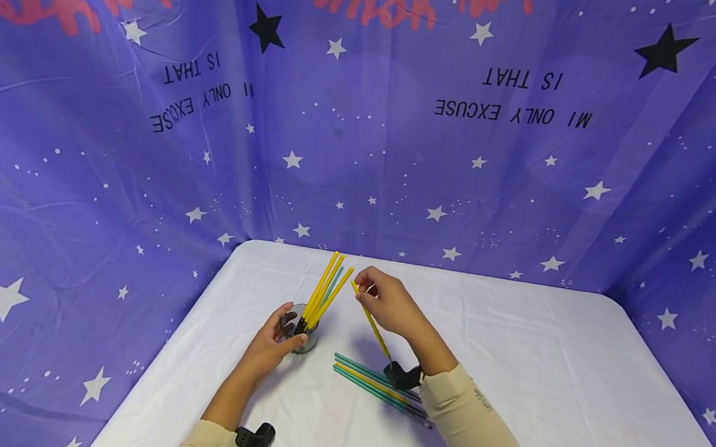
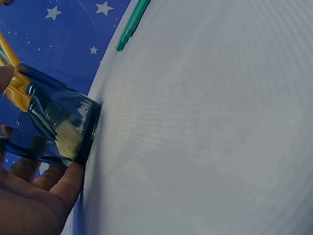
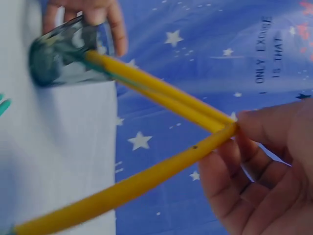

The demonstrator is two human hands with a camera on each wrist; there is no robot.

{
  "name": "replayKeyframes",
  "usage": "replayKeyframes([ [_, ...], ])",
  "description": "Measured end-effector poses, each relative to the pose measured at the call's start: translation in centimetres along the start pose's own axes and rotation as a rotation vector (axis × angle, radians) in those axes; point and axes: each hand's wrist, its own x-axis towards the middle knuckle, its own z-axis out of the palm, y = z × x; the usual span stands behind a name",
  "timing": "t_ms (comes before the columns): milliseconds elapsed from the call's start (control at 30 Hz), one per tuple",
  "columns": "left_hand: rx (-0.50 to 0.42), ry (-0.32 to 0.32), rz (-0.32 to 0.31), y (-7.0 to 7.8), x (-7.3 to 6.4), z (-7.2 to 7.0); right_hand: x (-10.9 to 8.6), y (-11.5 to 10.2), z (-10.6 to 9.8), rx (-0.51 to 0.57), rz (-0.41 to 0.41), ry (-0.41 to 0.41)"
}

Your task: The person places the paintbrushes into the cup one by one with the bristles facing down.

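While your left hand (image 1: 273, 343) grips the glass (image 1: 300, 328) steady, your right hand (image 1: 389, 303) pinches a yellow brush (image 1: 374, 326), hands apart.

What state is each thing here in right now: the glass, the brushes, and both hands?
Glass: upright on the table, brushes inside.
Brushes in the glass: bristles down, handles leaning out to the right.
Yellow brush: lifted off the table, tilted, pinched near its handle end.
Loose brushes: lying flat on the white table.
Left hand: grip curled round the glass.
Right hand: grip pinching the yellow brush.
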Motion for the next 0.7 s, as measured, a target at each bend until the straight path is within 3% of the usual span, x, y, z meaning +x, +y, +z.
replayKeyframes([
  [200,0.003,-0.007,0.008,1.1,-0.8,0.1,0.1,-1.3,-0.8,0.202,0.010,0.171],
  [533,-0.002,0.000,0.006,0.8,-0.6,0.1,0.7,-2.4,-0.9,0.665,0.026,0.425],
  [633,-0.004,-0.002,0.005,0.8,-0.6,0.0,0.8,-2.5,-0.4,0.759,0.014,0.489],
  [700,-0.002,-0.002,0.008,-0.1,0.0,-0.1,0.9,-2.6,0.1,0.797,0.012,0.524],
])
